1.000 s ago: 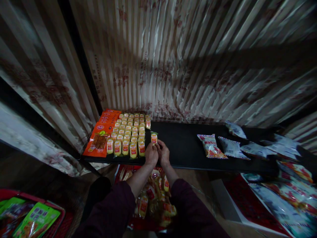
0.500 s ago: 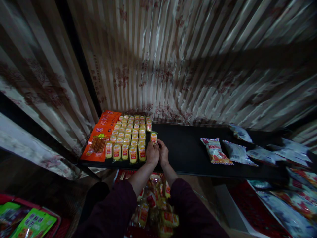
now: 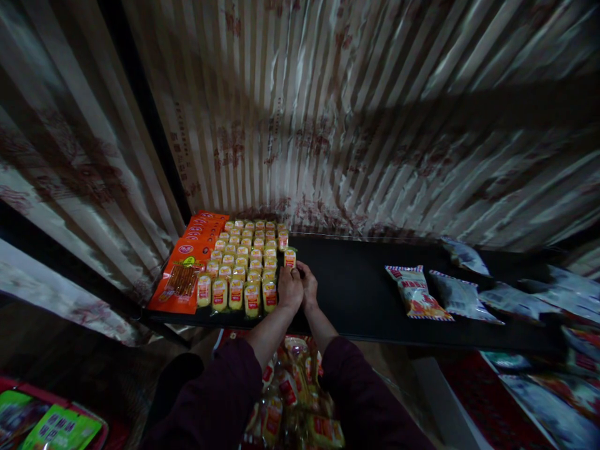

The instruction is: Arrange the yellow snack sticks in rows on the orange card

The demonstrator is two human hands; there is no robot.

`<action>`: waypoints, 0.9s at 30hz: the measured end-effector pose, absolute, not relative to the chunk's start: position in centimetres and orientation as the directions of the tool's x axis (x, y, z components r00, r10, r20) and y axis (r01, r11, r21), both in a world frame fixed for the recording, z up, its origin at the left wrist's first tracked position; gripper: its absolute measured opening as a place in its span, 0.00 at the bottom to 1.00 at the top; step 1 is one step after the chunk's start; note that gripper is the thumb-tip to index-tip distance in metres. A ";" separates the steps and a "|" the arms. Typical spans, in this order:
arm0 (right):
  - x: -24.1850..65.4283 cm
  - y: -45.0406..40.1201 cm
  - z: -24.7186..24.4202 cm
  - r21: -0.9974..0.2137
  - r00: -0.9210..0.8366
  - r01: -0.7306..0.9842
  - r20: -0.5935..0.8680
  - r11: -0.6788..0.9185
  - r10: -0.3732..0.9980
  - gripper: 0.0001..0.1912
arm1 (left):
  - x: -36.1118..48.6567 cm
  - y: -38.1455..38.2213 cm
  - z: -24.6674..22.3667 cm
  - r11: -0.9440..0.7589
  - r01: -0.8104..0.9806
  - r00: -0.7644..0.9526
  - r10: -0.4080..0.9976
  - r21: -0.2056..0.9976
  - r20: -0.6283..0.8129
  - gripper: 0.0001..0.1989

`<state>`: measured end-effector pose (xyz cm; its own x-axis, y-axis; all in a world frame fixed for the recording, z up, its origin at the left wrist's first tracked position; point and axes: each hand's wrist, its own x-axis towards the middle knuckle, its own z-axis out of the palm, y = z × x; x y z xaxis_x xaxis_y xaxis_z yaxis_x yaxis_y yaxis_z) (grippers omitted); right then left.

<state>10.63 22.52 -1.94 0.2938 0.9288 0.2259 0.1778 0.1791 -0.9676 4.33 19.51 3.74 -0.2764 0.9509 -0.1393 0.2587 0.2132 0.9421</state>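
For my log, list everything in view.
Long shelf: one, black, middle.
Oblong plastic-wrapped packs: dozens, yellow-red, shelf's left.
Held oblong pack: one, yellow-red, beside those.
Flat plastic bags: several, orange, far left.
Pillow bags: several, silvery or red-white, shelf's right.
Piled wrapped packs: many, yellow-red, below shelf.
Plastic basket: one, red, lower left.
Pouches: two, green, inside it.
Box of bags: one, white, lower right.
Pleated sheeting: uncounted, beige-brown, behind.
Upright post: one, black, left.
Left hand, right hand: two, bare, centre.
Sleeves: two, purple, lower centre.
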 end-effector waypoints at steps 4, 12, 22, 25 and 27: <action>10.5 23.0 -2.2 -0.972 0.287 0.165 0.210 0.168 0.935 0.19 | 4.3 19.9 3.5 0.192 0.247 -0.284 0.952 0.950 -0.118 0.15; 10.3 24.2 -2.7 -0.981 0.284 0.118 0.184 0.156 0.941 0.21 | 4.6 20.9 3.5 0.215 0.288 -0.313 0.942 0.933 -0.120 0.16; 10.3 25.5 -3.7 -0.982 0.294 0.104 0.181 0.157 0.939 0.23 | 5.4 22.5 0.7 0.052 0.315 -0.342 0.938 0.948 0.062 0.15; 10.6 25.8 -4.0 -0.976 0.267 0.156 0.193 0.155 0.944 0.22 | 5.7 22.6 0.2 0.017 0.328 -0.326 0.941 0.945 0.096 0.16; 10.7 26.0 -4.1 -0.967 0.246 0.191 0.212 0.167 0.946 0.20 | 6.2 22.9 0.0 -0.010 0.402 -0.305 0.941 0.915 0.144 0.18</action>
